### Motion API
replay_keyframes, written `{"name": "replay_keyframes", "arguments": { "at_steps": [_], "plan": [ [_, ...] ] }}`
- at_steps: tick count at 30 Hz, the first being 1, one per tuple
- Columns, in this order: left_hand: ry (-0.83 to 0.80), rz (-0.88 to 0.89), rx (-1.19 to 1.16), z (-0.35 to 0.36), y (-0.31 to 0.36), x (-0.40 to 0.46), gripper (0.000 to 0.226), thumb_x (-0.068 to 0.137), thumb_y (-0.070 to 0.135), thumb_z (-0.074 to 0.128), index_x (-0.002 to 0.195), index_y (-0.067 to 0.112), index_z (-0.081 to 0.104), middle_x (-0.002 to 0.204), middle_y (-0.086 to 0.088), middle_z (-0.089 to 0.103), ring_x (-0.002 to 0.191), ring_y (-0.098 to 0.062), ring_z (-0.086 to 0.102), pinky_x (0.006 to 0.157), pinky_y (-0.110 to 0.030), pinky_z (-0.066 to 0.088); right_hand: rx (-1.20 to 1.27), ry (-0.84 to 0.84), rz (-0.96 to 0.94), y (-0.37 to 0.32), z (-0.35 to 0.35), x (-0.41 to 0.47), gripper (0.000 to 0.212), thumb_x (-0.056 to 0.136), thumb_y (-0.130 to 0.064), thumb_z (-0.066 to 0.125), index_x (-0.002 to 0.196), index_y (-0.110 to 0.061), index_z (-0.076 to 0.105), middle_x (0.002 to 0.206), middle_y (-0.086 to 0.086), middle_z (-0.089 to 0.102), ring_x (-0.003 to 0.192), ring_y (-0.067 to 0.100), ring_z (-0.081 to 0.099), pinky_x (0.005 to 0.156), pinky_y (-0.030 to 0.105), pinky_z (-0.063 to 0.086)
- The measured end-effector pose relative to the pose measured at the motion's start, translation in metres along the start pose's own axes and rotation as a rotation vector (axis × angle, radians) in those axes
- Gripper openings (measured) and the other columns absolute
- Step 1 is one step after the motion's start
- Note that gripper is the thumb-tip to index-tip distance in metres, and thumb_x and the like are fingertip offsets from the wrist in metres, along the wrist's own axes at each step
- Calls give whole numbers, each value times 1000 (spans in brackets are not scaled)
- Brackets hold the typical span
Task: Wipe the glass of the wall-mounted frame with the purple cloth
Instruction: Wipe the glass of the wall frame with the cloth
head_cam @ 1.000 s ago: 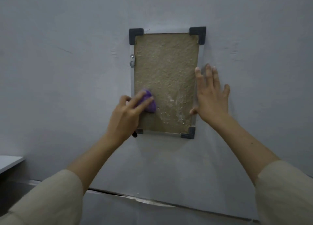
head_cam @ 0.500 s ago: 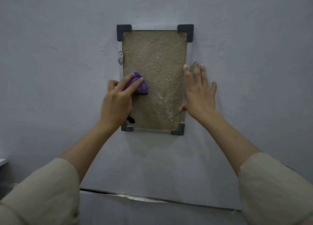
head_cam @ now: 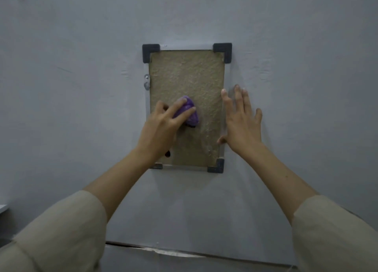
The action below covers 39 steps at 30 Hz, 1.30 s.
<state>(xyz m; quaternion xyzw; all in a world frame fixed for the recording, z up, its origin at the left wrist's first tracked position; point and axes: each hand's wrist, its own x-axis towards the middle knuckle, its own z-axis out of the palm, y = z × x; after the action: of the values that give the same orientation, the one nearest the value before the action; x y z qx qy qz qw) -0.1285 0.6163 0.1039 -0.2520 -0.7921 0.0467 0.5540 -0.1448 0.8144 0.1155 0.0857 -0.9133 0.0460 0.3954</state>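
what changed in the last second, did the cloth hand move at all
The left hand, bunched on the purple cloth, slid from the frame's left edge toward the middle of the glass, at about the same height. Nothing was picked up or released. The right hand stayed flat against the frame's right edge, and the frame did not shift on the wall.

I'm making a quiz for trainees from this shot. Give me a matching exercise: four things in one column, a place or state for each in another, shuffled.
1. purple cloth
2. left hand
3. right hand
4. frame

A. mounted on the grey wall
B. open, flat along the frame's right edge
C. bunched against the glass
D. closed on the cloth

Pairs: 1-C, 2-D, 3-B, 4-A
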Motion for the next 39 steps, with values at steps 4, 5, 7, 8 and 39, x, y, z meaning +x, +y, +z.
{"name": "replay_keyframes", "arguments": {
  "at_steps": [4, 5, 7, 8, 39],
  "plan": [
    [-111, 314, 23, 7, 12, -16, 50, 68, -4, 73, 115, 12, 65, 124, -18, 61, 78, -36, 59, 64, -40, 56, 16, -7, -7, -1, 0, -1, 127, 61, -30, 85, 148, -22, -7, 157, 9, -13, 144, 29, -12, 108, 64, 15],
    [-159, 378, 19, 7, 15, -22, 49, 67, -3, 74, 114, 13, 66, 123, -16, 62, 76, -34, 59, 63, -38, 56, 9, -10, -5, 0, -1, -1, 127, 61, -30, 85, 148, -22, -8, 157, 9, -13, 144, 28, -12, 108, 64, 16],
    [-202, 387, -5, 4, 14, -24, 50, 67, -4, 73, 114, 15, 67, 124, -13, 62, 76, -33, 59, 61, -38, 56, 3, -12, -5, 1, -2, 0, 128, 60, -32, 85, 148, -22, -8, 157, 10, -13, 144, 28, -12, 108, 64, 17],
    [-185, 344, -18, 2, 11, -19, 52, 68, -5, 71, 116, 15, 66, 126, -14, 61, 77, -34, 59, 61, -39, 56, 4, -12, -6, 1, -2, 0, 128, 60, -32, 85, 148, -22, -8, 157, 10, -13, 144, 28, -12, 108, 64, 17],
    [-188, 193, -90, 14, 37, -9, 56, 74, 3, 72, 125, 21, 58, 129, -20, 55, 96, -36, 56, 71, -42, 55, -26, -78, -92, 29, -6, -2, 139, 54, -42, 86, 140, -41, -23, 153, 10, -28, 137, 29, -31, 108, 64, -3]
  ]
}}
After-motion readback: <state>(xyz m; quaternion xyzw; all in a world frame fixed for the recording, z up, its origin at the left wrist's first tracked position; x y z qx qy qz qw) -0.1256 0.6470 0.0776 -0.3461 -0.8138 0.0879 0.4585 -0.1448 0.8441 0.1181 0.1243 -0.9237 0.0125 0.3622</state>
